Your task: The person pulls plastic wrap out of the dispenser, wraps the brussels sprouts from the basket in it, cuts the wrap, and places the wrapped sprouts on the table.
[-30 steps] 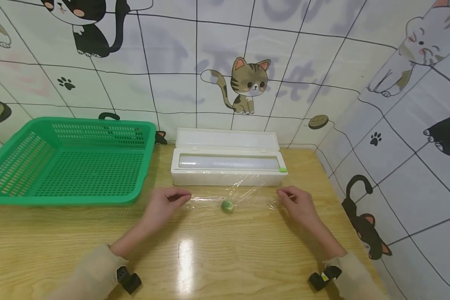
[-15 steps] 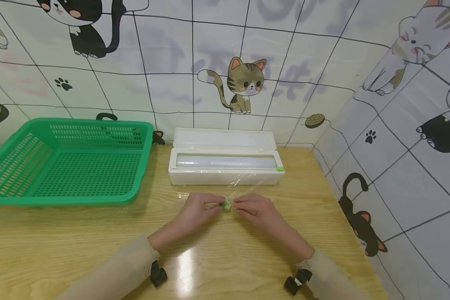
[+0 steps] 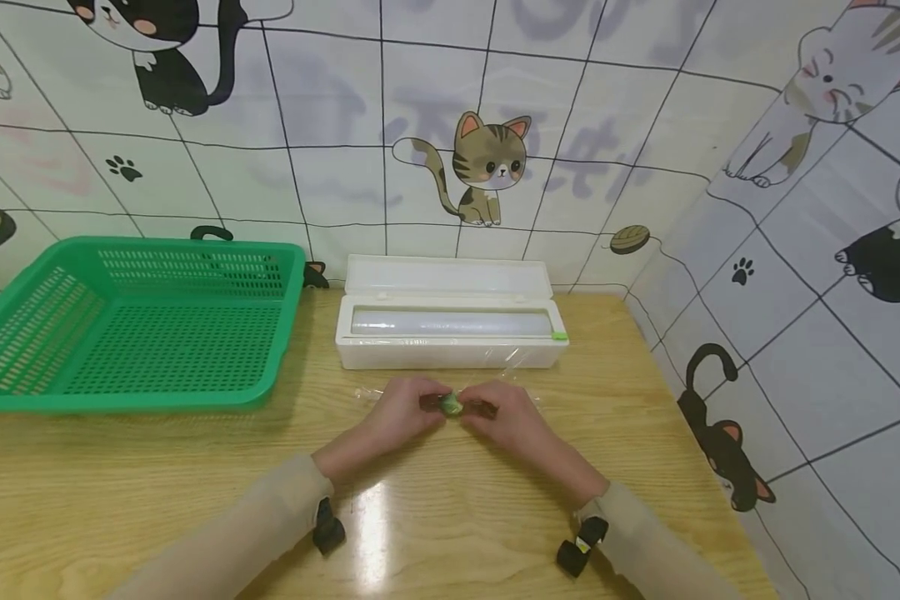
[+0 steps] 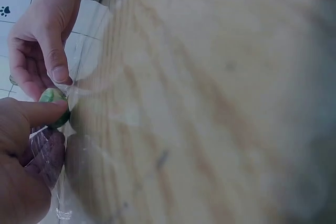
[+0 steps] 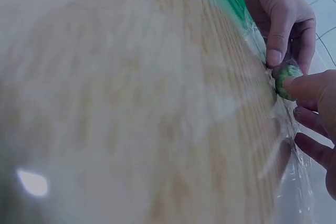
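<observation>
Wrapping appears under way, the next move seemingly calling for a steady grip and a snug fold. A green basket sits left of both hands; clear film spreads past the left hand, which pinches a small green ball lying between the hands. Beyond them stands an open white box; the right hand pinches the ball's other side.
</observation>
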`<state>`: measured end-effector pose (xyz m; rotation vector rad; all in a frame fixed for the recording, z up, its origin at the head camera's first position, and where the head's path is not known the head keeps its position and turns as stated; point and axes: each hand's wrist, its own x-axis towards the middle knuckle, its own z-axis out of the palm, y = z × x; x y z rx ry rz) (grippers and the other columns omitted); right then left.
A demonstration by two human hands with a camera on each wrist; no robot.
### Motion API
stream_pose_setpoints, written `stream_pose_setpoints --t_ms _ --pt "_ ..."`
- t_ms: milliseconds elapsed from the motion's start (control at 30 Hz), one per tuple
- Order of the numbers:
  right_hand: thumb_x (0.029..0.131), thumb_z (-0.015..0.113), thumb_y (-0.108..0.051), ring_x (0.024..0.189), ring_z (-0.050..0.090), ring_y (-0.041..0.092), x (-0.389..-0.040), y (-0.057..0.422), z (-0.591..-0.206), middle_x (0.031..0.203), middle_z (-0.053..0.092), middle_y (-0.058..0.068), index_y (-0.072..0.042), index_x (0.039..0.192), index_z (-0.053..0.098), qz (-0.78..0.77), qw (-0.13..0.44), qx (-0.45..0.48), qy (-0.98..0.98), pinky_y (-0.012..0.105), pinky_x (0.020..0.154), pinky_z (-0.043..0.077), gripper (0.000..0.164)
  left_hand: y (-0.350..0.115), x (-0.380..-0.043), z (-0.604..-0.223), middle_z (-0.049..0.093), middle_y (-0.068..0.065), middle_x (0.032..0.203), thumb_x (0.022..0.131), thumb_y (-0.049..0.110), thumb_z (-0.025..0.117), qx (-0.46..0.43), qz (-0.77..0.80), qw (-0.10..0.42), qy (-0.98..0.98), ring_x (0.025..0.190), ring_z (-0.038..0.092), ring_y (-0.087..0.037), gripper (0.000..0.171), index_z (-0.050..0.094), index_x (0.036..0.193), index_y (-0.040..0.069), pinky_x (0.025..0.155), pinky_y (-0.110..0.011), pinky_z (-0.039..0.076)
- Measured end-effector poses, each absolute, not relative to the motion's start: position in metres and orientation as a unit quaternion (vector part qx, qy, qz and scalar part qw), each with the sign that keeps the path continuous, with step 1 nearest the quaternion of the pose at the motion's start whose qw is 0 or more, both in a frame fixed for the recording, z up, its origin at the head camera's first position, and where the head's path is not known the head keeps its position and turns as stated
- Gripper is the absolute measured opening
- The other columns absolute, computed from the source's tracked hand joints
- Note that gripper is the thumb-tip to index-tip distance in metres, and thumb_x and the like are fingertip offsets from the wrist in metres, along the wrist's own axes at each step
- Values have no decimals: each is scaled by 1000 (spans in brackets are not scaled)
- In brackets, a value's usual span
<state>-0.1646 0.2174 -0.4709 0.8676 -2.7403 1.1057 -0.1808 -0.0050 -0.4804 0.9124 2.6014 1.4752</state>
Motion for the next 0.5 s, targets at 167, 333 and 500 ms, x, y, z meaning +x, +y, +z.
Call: stream_pose_setpoints --t_ms 167,333,500 --pt "81 88 -6 90 67 12 -167 217 -473 103 74 0 -10 107 78 373 25 268 -888 28 78 58 29 -5 -187 -484 76 -12 101 79 -7 82 290 478 8 829 91 72 -22 28 78 106 -2 81 -26 59" --pt "80 89 -8 92 67 14 -170 219 -477 106 74 0 -10 108 77 377 45 287 -880 29 79 58 30 -7 -189 -485 76 -10 98 83 -4 81 284 498 25 819 87 71 -18 24 77 106 -2 79 -27 59" --pt "79 89 -8 87 65 14 -174 221 -481 99 73 -3 -12 104 77 377 68 309 -871 28 75 56 28 -9 -188 -481 76 -6 95 87 -2 79 276 520 53 807 85 71 -14 16 76 102 1 80 -26 58"
